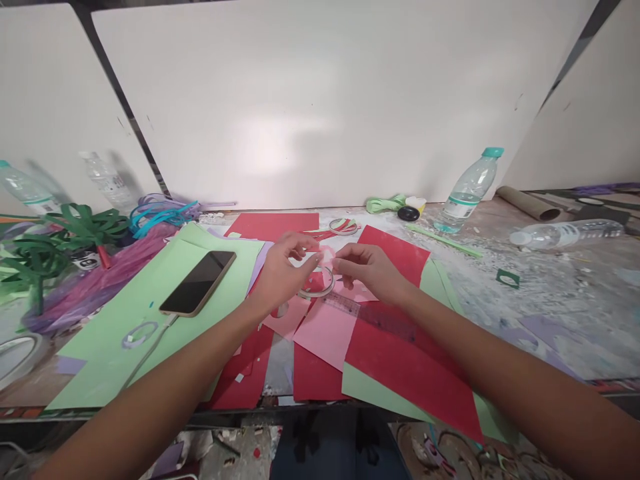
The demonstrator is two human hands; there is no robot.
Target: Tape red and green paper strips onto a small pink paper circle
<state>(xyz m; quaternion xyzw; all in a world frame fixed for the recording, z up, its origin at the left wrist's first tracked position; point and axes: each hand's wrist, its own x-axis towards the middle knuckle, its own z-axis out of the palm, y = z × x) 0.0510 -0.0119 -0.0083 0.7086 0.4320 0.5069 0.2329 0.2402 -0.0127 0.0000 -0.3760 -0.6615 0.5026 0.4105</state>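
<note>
Phone (199, 283) lies dark on the green sheet (150, 313) at the left. Beside it, the left hand (283, 270) and the right hand (367, 268) meet over the middle of the table (550, 293), both pinching one small pink paper piece (326, 254) between fingertips, just above a tape ring (317, 283) and a clear ruler (370, 312) on pink and red paper. Farther right stands a water bottle (467, 190).

No text, brand or number can be read anywhere here. The standing water bottle (469, 190) and the one lying on its side (567, 234) both carry labels, but the print on them is too small and blurred to make out. The ruler (367, 312) shows fine markings without legible figures, and the phone (199, 283) screen is dark.
</note>
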